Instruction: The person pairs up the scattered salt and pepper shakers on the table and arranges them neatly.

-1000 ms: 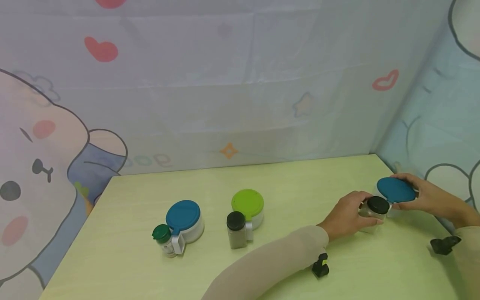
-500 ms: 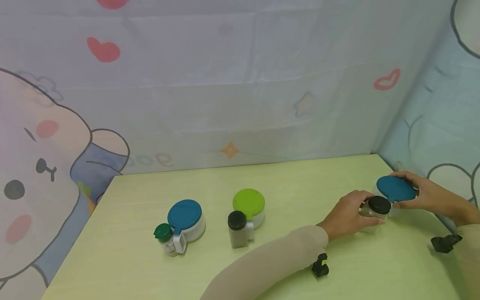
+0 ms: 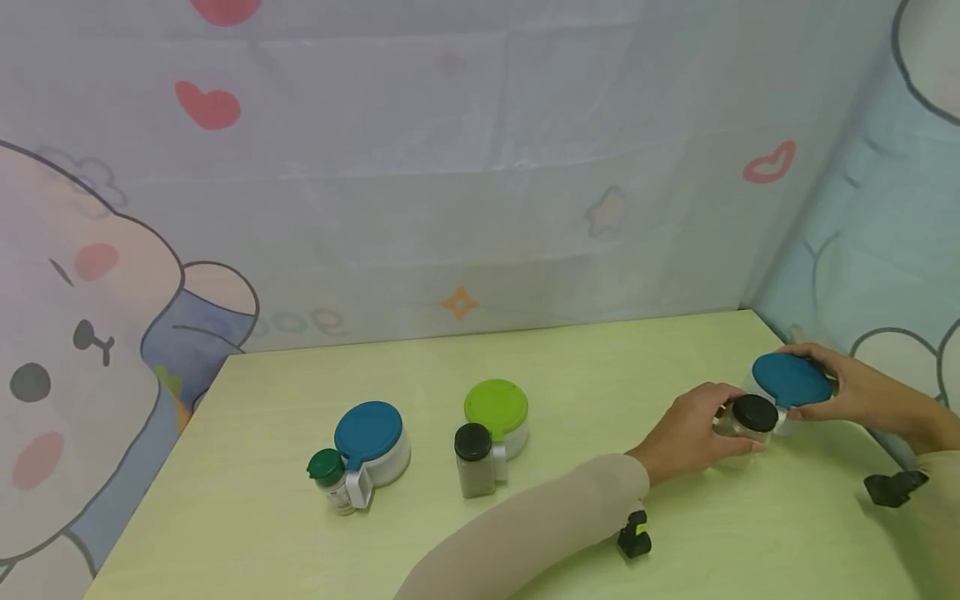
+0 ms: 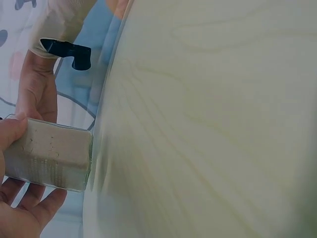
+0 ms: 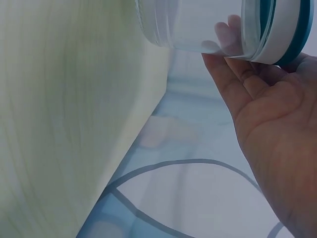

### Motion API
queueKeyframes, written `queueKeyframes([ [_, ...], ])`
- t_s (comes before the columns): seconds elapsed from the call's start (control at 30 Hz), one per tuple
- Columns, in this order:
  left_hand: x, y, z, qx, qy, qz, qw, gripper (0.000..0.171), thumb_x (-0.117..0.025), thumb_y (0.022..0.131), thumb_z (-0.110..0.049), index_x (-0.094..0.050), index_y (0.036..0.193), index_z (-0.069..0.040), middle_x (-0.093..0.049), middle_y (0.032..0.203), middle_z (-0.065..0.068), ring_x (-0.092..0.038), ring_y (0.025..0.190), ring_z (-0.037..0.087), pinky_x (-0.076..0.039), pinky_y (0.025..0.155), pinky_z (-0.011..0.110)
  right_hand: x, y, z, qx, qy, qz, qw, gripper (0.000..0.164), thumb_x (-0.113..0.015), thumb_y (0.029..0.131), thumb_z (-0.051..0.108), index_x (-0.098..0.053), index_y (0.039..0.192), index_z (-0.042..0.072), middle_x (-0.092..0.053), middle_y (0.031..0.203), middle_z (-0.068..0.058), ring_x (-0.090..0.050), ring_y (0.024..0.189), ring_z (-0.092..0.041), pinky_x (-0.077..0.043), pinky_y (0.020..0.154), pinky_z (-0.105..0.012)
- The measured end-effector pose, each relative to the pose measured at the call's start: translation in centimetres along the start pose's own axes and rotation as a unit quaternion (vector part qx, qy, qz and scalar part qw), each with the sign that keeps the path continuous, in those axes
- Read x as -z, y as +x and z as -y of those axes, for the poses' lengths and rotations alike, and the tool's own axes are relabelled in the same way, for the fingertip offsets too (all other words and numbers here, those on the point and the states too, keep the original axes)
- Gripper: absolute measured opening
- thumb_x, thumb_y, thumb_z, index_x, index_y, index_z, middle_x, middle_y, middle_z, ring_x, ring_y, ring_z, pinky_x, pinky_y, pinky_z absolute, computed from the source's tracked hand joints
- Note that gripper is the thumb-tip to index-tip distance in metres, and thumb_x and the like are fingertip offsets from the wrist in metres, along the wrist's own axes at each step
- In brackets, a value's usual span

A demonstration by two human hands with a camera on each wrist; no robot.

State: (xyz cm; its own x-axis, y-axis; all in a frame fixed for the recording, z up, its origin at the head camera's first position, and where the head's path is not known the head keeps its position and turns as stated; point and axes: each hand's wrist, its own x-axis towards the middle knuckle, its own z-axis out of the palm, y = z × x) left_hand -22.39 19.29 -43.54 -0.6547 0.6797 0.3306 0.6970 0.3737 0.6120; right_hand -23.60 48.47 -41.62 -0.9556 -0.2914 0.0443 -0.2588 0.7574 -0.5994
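Note:
At the table's right end, my left hand (image 3: 686, 429) grips a spice jar (image 3: 753, 414) with a black lid, thumb on one side and fingers on the other. Brownish-grey powder fills this clear spice jar (image 4: 49, 151) in the left wrist view. Just behind it, my right hand (image 3: 862, 392) holds a round jar with a blue lid (image 3: 791, 380). The right wrist view shows that jar (image 5: 203, 25) as clear-walled, fingers curled around its far side. The two jars stand close together, upright; whether they touch is unclear.
Left on the table (image 3: 600, 375) stand a white canister with a blue lid (image 3: 369, 432) beside a green-capped shaker (image 3: 328, 468), and a green-lidded canister (image 3: 497, 408) behind a black-lidded spice jar (image 3: 474, 458). Printed cloth (image 3: 525, 167) hangs at the back and right.

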Motion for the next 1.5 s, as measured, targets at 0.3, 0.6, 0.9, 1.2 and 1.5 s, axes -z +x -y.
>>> queueKeyframes([
  [0.3, 0.9, -0.6, 0.4, 0.002, -0.019, -0.001, 0.9998, 0.055, -0.077, 0.091, -0.036, -0.056, 0.138, -0.017, -0.061, 0.129, -0.009, -0.055, 0.107, -0.006, -0.042, 0.088, 0.002, 0.2, 0.2, 0.7, 0.006, 0.001, 0.003, 1.000, 0.088, -0.083, 0.085, 0.015, -0.028, 0.153, 0.005, -0.034, 0.145, -0.031, -0.044, 0.109, 0.000, -0.053, 0.070, -0.025],
  [0.6, 1.7, -1.1, 1.0, -0.012, -0.031, -0.011, 0.9994, 0.052, -0.078, 0.090, -0.034, -0.058, 0.135, -0.016, -0.062, 0.126, -0.007, -0.055, 0.105, -0.005, -0.042, 0.088, 0.002, 0.2, 0.5, 1.7, 0.038, 0.008, 0.005, 0.999, 0.086, -0.084, 0.084, 0.012, -0.032, 0.153, 0.008, -0.036, 0.144, -0.019, -0.044, 0.118, -0.010, -0.052, 0.073, -0.024],
  [0.9, 2.6, -1.8, 1.2, 0.006, -0.058, -0.013, 0.9982, 0.053, -0.079, 0.090, -0.033, -0.058, 0.135, -0.017, -0.062, 0.125, -0.007, -0.056, 0.105, -0.004, -0.044, 0.087, 0.004, 0.0, 0.9, 2.7, 0.061, 0.004, 0.007, 0.998, 0.085, -0.084, 0.082, 0.010, -0.035, 0.151, 0.009, -0.040, 0.139, -0.007, -0.041, 0.109, 0.011, -0.051, 0.075, -0.023],
  [1.2, 3.2, -2.3, 1.2, 0.002, -0.051, -0.019, 0.9985, 0.052, -0.079, 0.090, -0.033, -0.058, 0.134, -0.016, -0.062, 0.125, -0.007, -0.056, 0.105, -0.004, -0.044, 0.087, 0.004, 0.2, 1.4, 3.6, 0.072, -0.021, 0.006, 0.997, 0.088, -0.087, 0.079, 0.011, -0.036, 0.151, 0.008, -0.042, 0.142, -0.018, -0.036, 0.111, 0.016, -0.048, 0.077, -0.019],
  [1.5, 3.9, -2.9, 1.5, -0.003, -0.053, -0.026, 0.9983, 0.052, -0.080, 0.089, -0.031, -0.058, 0.133, -0.014, -0.062, 0.125, -0.004, -0.057, 0.104, -0.004, -0.044, 0.087, 0.003, -0.1, 1.9, 4.5, 0.091, -0.020, 0.013, 0.996, 0.089, -0.087, 0.078, 0.009, -0.037, 0.152, 0.008, -0.043, 0.140, -0.016, -0.042, 0.109, 0.015, -0.051, 0.076, -0.020],
])
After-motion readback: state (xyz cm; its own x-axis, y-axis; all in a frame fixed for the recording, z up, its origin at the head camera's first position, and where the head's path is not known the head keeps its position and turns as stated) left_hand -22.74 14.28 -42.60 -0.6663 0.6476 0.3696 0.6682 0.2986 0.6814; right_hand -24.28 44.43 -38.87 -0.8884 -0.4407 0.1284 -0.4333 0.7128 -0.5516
